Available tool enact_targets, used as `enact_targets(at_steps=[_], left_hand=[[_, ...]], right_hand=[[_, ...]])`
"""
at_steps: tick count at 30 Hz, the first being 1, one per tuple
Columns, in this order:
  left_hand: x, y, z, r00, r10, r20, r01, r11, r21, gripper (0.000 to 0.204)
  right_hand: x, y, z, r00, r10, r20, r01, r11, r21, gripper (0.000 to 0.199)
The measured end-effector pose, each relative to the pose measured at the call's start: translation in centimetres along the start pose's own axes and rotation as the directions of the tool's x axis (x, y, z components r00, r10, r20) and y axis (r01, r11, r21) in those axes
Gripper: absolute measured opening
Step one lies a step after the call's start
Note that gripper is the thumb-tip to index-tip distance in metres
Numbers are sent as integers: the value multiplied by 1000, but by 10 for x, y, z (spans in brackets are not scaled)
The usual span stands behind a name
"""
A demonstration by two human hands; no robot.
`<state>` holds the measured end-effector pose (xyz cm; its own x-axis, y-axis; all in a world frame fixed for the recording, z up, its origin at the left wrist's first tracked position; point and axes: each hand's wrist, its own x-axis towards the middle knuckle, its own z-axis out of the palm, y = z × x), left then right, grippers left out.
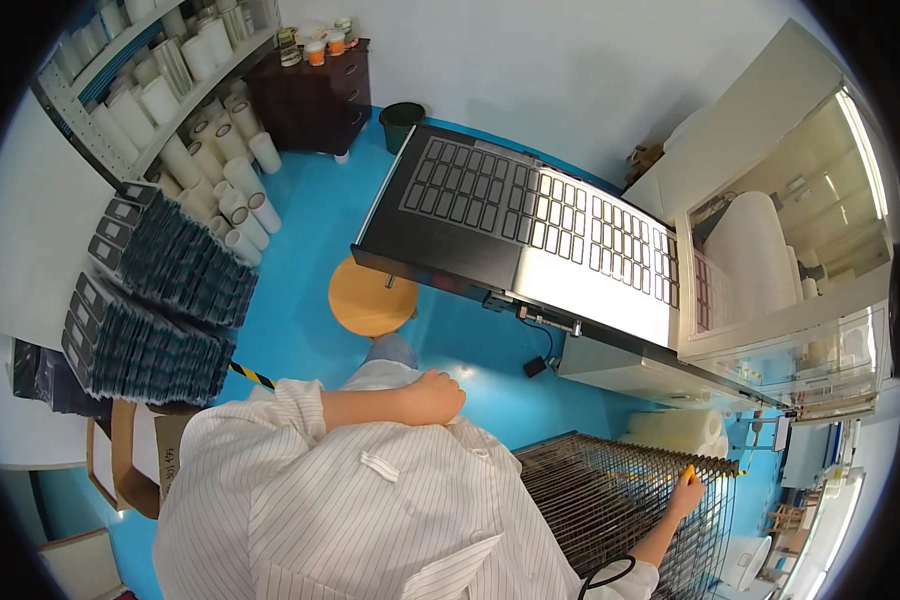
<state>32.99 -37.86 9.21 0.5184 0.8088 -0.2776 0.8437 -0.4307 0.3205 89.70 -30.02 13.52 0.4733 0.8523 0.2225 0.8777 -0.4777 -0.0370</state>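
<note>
My left hand [433, 398] is curled into a fist in front of my body, over the blue floor. A speck of orange shows at its fingers, and nothing sticks out of it. Down on the right, my right arm reaches out to a wire drying rack [610, 480] with many closely stacked wire shelves. My right hand [684, 495] grips the rack near its upper far edge; orange shows at a fingertip there too. Ahead stands a long dark table [380, 235] carrying a sheet with rows of small dark-outlined rectangles [470, 190], partly brightly lit by glare.
A round wooden stool [365, 298] stands under the table's near left corner. Stacks of dark framed panels [150, 345] are at left, below a shelf of white rolls [120, 120]. A glass-windowed machine housing [790, 250] adjoins the table's right end. Behind are a dark cabinet [310, 100] and bin [402, 127].
</note>
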Motion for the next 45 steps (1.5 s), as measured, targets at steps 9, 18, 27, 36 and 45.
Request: enact_targets(at_steps=[9,18,27,36,45], left_hand=[[6,-1,-2,1000,-5,-8,5,1000,-6,23],[17,0,-6,1000,9,7,-9,1000,-16,23],[32,-6,3,979,84,-186,-87,996,-8,14],[31,1,-19,975,112,-193,-96,992,87,17],[34,2,-30,995,98,-29,-95,991,94,20]], right_hand=[[0,-3,1,999,24,-27,-24,1000,7,27],[0,-6,0,1000,9,-3,-9,1000,14,28],[4,2,6,999,14,-31,-13,1000,27,27],[6,6,6,999,-11,-36,12,999,32,30],[7,9,10,1000,7,-24,-6,999,50,34]])
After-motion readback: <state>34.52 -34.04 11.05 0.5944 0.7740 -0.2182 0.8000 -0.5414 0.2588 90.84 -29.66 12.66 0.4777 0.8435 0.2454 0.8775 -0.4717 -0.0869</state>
